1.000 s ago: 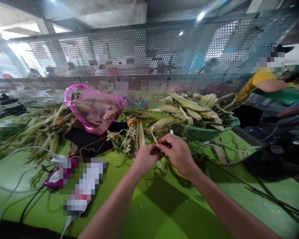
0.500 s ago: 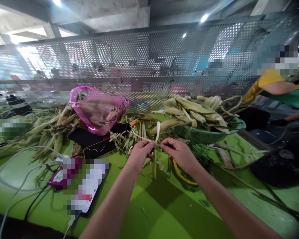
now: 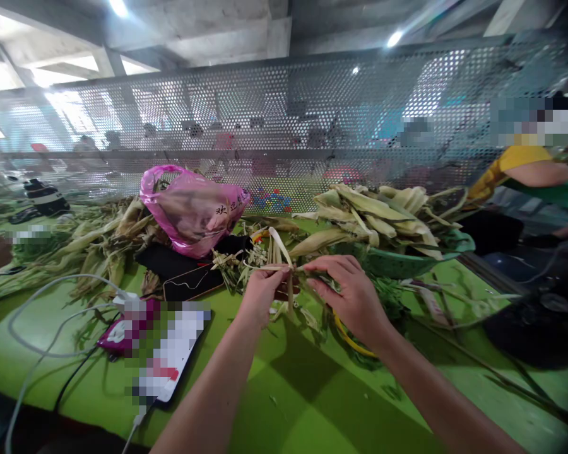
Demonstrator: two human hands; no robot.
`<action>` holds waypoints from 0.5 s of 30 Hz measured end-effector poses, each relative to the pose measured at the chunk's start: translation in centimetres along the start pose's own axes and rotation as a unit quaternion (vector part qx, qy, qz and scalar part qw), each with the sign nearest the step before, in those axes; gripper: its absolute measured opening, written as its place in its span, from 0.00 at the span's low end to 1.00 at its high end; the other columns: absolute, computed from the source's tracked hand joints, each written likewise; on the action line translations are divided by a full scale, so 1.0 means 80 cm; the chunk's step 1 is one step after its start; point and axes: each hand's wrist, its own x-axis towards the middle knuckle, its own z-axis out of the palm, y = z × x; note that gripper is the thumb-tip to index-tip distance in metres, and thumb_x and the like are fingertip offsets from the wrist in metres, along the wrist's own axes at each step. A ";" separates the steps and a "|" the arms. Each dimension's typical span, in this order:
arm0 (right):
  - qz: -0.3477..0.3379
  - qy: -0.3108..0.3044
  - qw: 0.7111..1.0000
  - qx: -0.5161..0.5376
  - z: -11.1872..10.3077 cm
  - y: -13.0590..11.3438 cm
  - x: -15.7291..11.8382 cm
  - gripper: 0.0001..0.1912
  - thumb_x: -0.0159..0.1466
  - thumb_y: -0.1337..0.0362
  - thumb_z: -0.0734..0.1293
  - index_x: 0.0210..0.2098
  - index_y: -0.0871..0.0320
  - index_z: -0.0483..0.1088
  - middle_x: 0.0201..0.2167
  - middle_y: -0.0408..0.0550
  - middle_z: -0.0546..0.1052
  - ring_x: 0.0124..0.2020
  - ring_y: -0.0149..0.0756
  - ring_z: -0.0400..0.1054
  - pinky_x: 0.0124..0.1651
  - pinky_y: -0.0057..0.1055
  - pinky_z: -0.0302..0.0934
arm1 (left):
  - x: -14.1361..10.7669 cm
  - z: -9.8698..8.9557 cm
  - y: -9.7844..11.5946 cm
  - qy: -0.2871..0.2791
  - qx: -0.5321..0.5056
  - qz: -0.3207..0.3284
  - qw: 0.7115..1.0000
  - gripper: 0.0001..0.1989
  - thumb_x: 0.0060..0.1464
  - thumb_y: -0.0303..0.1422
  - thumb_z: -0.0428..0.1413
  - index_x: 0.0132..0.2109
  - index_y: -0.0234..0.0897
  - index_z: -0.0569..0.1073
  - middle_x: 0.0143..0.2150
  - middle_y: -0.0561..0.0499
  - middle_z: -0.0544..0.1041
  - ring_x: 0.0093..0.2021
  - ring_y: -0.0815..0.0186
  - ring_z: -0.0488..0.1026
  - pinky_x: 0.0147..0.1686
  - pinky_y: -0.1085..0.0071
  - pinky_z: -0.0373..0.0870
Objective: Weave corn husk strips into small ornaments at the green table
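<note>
Just above the green table, my left hand [image 3: 260, 295] pinches a small bundle of pale corn husk strips [image 3: 281, 244] between thumb and fingers. One strip curls up and leans left from the pinch, and another hangs below it. Close on the right, my right hand [image 3: 353, 293] has thumb and forefinger closed at the other side of the same strips, its remaining fingers bent. The exact crossing of the strips is partly hidden by my fingertips. Behind my hands lies a heap of small husk scraps [image 3: 231, 268].
A green basket [image 3: 461, 246] heaped with dry husks stands at the back right. A pink plastic bag [image 3: 194, 217] sits at the back left, near a phone [image 3: 182, 350], a purple power strip [image 3: 146, 312] and cables. A co-worker's yellow sleeve [image 3: 525, 154] shows at right.
The upright pale strip has tipped over to the left. My right hand has shifted a little to the right, with its fingers raised more. A person's hand has come in at the left edge.
</note>
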 end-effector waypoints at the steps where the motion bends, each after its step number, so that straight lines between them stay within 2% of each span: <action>1: -0.021 -0.012 1.000 -0.010 0.000 -0.004 -0.001 0.09 0.63 0.65 0.63 0.43 0.52 0.72 0.41 0.49 0.76 0.46 0.43 0.65 0.49 0.40 0.57 | 0.000 0.000 0.000 0.000 -0.002 0.001 1.000 0.18 0.42 0.40 0.63 0.38 0.32 0.74 0.26 0.50 0.76 0.22 0.69 0.72 0.21 0.74 0.66; 5: -0.077 -0.058 0.994 -0.060 0.007 -0.010 -0.004 0.12 0.62 0.69 0.63 0.42 0.51 0.74 0.41 0.48 0.76 0.44 0.42 0.65 0.46 0.38 0.57 | -0.003 0.004 0.000 0.019 -0.010 -0.002 1.000 0.17 0.41 0.38 0.63 0.37 0.32 0.75 0.25 0.51 0.75 0.21 0.70 0.71 0.20 0.76 0.65; 10: -0.123 -0.082 0.983 -0.107 0.015 -0.009 -0.009 0.15 0.60 0.72 0.63 0.44 0.52 0.73 0.44 0.49 0.74 0.45 0.42 0.64 0.47 0.38 0.55 | -0.003 0.008 0.000 0.054 -0.036 -0.016 0.998 0.16 0.39 0.36 0.65 0.35 0.32 0.74 0.27 0.51 0.75 0.24 0.71 0.71 0.25 0.74 0.69; 15: -0.151 -0.074 0.978 -0.125 0.014 -0.012 -0.014 0.11 0.63 0.68 0.63 0.43 0.52 0.73 0.43 0.48 0.76 0.43 0.41 0.64 0.47 0.39 0.54 | 0.001 0.006 -0.008 0.025 -0.036 0.007 0.999 0.16 0.39 0.35 0.65 0.36 0.32 0.74 0.28 0.51 0.75 0.26 0.72 0.71 0.28 0.76 0.68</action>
